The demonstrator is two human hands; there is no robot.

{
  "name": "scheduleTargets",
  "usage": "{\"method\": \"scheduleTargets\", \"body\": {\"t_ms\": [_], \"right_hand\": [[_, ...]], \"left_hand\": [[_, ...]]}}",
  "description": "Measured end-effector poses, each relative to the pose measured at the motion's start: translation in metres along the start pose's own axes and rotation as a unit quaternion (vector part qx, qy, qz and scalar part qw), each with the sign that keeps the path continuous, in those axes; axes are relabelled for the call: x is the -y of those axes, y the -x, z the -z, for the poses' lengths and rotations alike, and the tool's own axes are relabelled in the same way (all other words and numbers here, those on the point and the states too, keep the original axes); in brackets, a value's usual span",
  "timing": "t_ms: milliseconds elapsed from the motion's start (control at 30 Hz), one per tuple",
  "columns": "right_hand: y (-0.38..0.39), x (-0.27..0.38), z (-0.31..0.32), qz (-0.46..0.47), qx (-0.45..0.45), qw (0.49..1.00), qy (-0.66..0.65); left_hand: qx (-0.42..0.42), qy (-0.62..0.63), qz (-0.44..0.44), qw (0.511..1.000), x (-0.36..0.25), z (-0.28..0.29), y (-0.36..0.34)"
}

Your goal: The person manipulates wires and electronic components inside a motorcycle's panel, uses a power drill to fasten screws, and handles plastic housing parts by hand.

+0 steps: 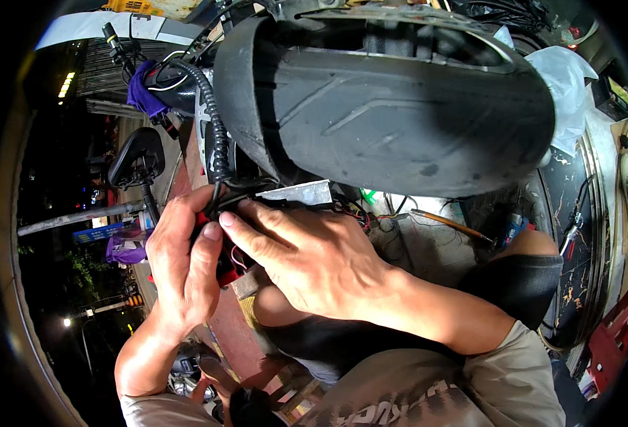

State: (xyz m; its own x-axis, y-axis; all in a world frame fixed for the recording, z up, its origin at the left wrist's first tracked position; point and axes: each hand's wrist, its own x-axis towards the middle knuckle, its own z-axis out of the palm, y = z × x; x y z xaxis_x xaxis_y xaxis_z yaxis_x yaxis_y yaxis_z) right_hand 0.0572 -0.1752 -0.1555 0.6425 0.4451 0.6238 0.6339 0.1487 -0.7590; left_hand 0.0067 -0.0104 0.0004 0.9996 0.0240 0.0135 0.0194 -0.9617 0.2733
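My left hand [186, 260] is closed about a black cable [216, 192] at the lower end of a ribbed black cable sleeve [216, 117]. Coming from the right, my right hand [321, 260] has its fingers bent together against the same spot, the fingertips almost meeting my left thumb. What lies under those fingers is hidden. Below them show thin pinkish wires [238, 257] and a red part [226, 274]. Just past my right fingers sits a silver metal plate [300, 192], beside the black mudguard [239, 92] of a scooter or motorcycle.
A large black tyre [406, 121] fills the space beyond my hands. On the left are a mirror [137, 156] and a purple cloth [145, 92]. To the right lie a wooden-handled tool [456, 226], a white plastic bag [563, 89] and a red plastic stool [616, 341].
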Motion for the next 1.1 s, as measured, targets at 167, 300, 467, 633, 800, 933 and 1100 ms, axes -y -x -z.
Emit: {"method": "scheduleTargets", "body": {"t_ms": [167, 300, 467, 633, 800, 933, 1100], "right_hand": [[-0.007, 0.001, 0.006, -0.027, 0.043, 0.999, -0.017], [-0.020, -0.006, 0.005, -0.045, 0.132, 0.990, -0.036], [-0.030, -0.019, 0.001, -0.081, 0.219, 0.961, -0.148], [-0.042, -0.020, 0.006, -0.132, 0.233, 0.934, -0.236], [-0.061, -0.018, 0.009, -0.039, 0.259, 0.951, -0.165], [-0.058, -0.030, 0.011, -0.050, 0.266, 0.946, -0.178], [-0.055, -0.026, 0.014, -0.087, 0.264, 0.914, -0.297]], "left_hand": [[0.012, 0.046, 0.057, 0.997, 0.001, 0.005, 0.005], [0.016, 0.067, 0.050, 0.996, 0.000, 0.009, 0.003], [-0.002, 0.072, 0.026, 0.997, 0.003, 0.006, 0.004], [-0.035, 0.183, 0.109, 0.976, -0.002, 0.012, 0.008], [-0.091, 0.312, 0.079, 0.942, 0.014, 0.016, 0.021], [-0.065, 0.118, 0.049, 0.990, 0.059, 0.033, 0.036], [-0.068, 0.071, 0.111, 0.989, 0.099, 0.034, 0.064]]}}
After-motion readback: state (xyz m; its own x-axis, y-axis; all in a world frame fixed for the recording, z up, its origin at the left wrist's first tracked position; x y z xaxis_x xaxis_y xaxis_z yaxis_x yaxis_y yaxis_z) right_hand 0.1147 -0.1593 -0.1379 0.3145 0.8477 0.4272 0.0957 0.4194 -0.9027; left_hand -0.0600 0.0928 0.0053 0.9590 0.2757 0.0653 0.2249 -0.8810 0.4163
